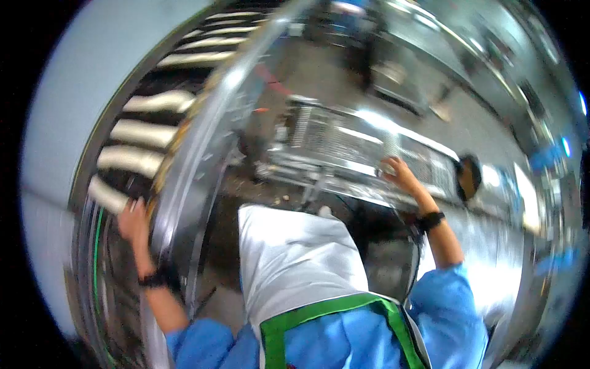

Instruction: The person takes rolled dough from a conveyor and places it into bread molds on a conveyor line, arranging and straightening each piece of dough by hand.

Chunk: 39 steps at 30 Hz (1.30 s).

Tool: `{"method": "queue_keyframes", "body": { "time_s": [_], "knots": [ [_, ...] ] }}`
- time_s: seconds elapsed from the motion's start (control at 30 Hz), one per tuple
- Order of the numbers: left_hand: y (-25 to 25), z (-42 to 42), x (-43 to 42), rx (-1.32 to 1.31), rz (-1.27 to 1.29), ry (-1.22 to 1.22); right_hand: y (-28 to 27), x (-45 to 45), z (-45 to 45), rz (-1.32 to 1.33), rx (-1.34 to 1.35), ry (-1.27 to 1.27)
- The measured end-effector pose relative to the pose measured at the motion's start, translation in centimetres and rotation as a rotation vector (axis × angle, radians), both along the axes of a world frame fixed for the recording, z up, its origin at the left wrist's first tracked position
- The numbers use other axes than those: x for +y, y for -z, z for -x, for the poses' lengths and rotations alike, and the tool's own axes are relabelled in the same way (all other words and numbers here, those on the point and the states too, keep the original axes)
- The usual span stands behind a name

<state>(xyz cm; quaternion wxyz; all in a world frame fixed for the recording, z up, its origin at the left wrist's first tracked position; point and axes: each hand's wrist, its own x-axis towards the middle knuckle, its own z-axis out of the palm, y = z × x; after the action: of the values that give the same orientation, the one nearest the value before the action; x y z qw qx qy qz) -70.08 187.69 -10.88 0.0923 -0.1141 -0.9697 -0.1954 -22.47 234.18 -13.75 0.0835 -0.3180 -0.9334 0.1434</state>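
Head view. Shows the left hand (133, 220) at the lower end of the nearest pale strip (108, 195), touching it; cannot tell, for blur, whether with fingers closed on that end or merely laid against it. Just up and left of this grip, slanting over a dark bed (166, 81): the rest of the same strip. Farther beyond the grip, in a row along the bed: other pale strips (130, 160), spaced apart. Just right of the grip, running up and away: a shiny metal rail (206, 132). Down and left of it: a thin green line (96, 246).

Well apart, to the right of the left grip: the right hand (402, 176), fingers bent, at a perforated metal rack (316, 132); cannot tell whether with fingertips together or apart, nor whether in contact with the rack. Just beyond these fingertips: a small pale form (391, 146), too blurred to identify. Behind each grip, at the wrist: a black band (158, 278). Between both grips, nearer the body: a white apron (295, 246) with green trim (326, 305).
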Motion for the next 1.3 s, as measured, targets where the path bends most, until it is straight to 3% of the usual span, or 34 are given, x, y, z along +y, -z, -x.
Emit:
{"method": "queue_keyframes", "body": {
  "time_s": [0.1, 0.13, 0.17, 0.23, 0.37, 0.4, 0.5, 0.53, 0.57, 0.6, 0.63, 0.67, 0.7, 0.73, 0.77, 0.87, 0.97, 1.03, 1.1, 1.17, 1.2, 1.27, 1.3],
  "knots": [
    [2.2, 1.8, -1.4, -0.019, 0.128, 0.113, 0.8, -0.5, -5.9, -0.239, -0.080, 0.213],
    [3.3, 2.4, -2.5, 0.082, 0.289, 0.147, 0.7, -0.5, -6.9, -0.177, -0.064, 0.253],
    [5.5, 3.0, -4.6, 0.405, 0.379, 0.376, 0.8, -0.5, -8.0, -0.121, -0.041, 0.275],
    [6.4, 3.9, -6.4, 0.378, 0.542, 0.371, 0.5, -0.1, -9.6, -0.102, 0.055, 0.315],
    [7.7, 5.8, -9.8, 0.419, 0.516, 0.352, -1.7, 1.1, -9.5, -0.238, -0.206, 0.525],
    [2.9, -1.1, -6.0, 0.437, 0.222, 0.157, -2.1, 1.9, -10.0, -0.290, -0.292, 0.589],
    [3.6, -0.1, -8.7, 0.434, 0.286, 0.187, -2.6, 5.3, -12.9, -0.521, -0.605, 0.731],
    [5.2, 1.9, -10.2, 0.102, 0.272, 0.117, -2.0, 6.9, -14.3, -0.491, -0.570, 0.830],
    [5.8, 1.9, -11.8, 0.317, 0.235, 0.328, -2.9, 8.0, -15.4, -0.405, -0.752, 0.850],
    [5.2, -0.2, -11.5, 0.263, -0.098, 0.330, -2.9, 8.7, -16.6, -0.432, -0.653, 0.856],
    [4.4, -2.2, -11.4, 0.306, -0.048, 0.337, -1.5, 10.6, -18.1, -0.342, -0.173, 0.926],
    [3.3, -3.8, -10.5, 0.072, -0.345, 0.120, -1.8, 10.7, -17.7, -0.376, -0.408, 0.836],
    [2.4, -5.2, -10.1, 0.096, -0.404, 0.136, -2.2, 10.8, -17.3, -0.424, -0.621, 0.723],
    [1.3, -5.8, -10.3, 0.028, -0.434, 0.047, -0.5, 13.8, -19.2, -0.493, -0.416, 0.547],
    [4.3, -4.4, -13.2, 0.313, -0.150, 0.083, 1.1, 17.0, -21.0, -0.556, -0.247, 0.351],
    [1.9, -7.3, -13.0, 0.186, -0.291, -0.105, -6.0, 17.3, -18.2, -0.313, -0.039, 0.431],
    [0.6, -7.4, -14.5, 0.159, -0.338, -0.134, -16.3, 15.5, -14.4, 0.254, 0.583, 0.422],
    [0.7, -8.2, -14.9, 0.208, -0.356, -0.151, -23.9, 7.8, -7.5, 0.236, 0.732, 0.342],
    [0.4, -7.8, -14.7, 0.246, -0.310, -0.187, -27.9, 7.7, -3.2, -0.217, 0.599, 0.076],
    [0.6, -7.4, -14.6, 0.288, -0.268, -0.225, -31.5, 7.7, 2.1, 0.166, 0.890, 0.047],
    [0.8, -7.3, -14.7, 0.334, -0.278, -0.259, -32.6, 4.6, 5.5, -0.151, 0.748, -0.010],
    [-0.1, -8.1, -13.7, 0.353, -0.259, -0.331, -33.4, 0.1, 11.9, -0.271, 0.754, -0.187],
    [-0.2, -8.4, -12.7, 0.358, -0.263, -0.339, -32.9, -1.3, 15.2, -0.028, 0.903, -0.305]
  ]
}}
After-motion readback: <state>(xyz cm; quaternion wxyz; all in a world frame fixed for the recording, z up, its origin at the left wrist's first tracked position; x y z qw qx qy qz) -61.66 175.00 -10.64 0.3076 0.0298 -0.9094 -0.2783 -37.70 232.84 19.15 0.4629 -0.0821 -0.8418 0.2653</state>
